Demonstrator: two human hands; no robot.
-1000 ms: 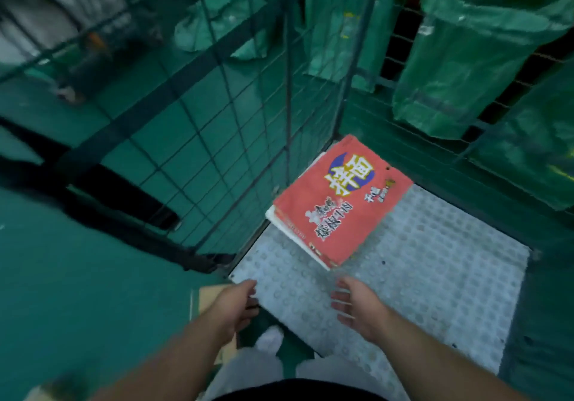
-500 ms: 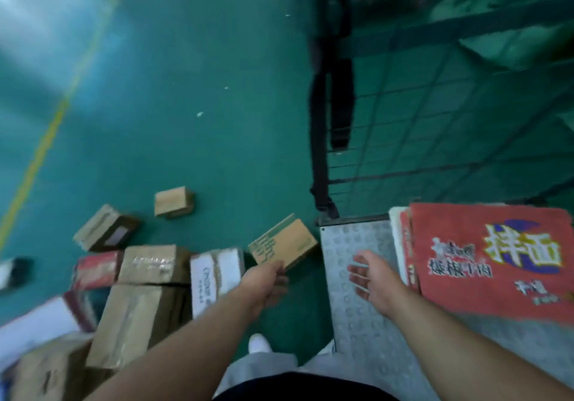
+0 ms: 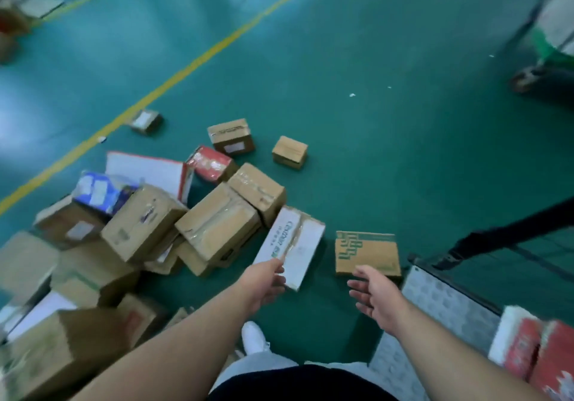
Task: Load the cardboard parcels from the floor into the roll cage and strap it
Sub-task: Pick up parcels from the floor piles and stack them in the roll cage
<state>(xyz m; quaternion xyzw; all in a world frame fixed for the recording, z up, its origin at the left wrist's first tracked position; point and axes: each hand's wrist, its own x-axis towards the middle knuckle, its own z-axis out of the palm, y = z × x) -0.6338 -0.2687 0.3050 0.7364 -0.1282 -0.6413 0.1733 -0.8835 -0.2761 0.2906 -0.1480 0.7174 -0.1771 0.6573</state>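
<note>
Head view, looking down. The left hand (image 3: 264, 279) reaches forward with loosely bent fingers and grips nothing. Its fingertips overlap the near end of a white carton (image 3: 290, 244), which lies on the green floor (image 3: 372, 121) directly ahead of it; whether they touch the carton cannot be told. The right hand (image 3: 372, 298) is spread open, palm turned toward the left hand, and is likewise empty. Just beyond its fingertips a green-printed carton (image 3: 366, 254) lies flat on the floor, apart from the hand. To the left of the left hand, and beyond it, the pile of cardboard parcels (image 3: 217, 233) lies tumbled on the floor, boxes leaning on one another. A small brown box (image 3: 289, 152) sits alone farther ahead, and a yellow line (image 3: 174, 77) crosses the floor beyond the pile. To the right of the right hand is the studded base plate of the roll cage (image 3: 441, 304). A red parcel (image 3: 540, 354) lies on it, farther right and nearer the body. A black strap (image 3: 512, 226) runs above the corner of the plate, ahead and to the right of the right hand. A white shoe (image 3: 253, 337) shows below, between the forearms.
</note>
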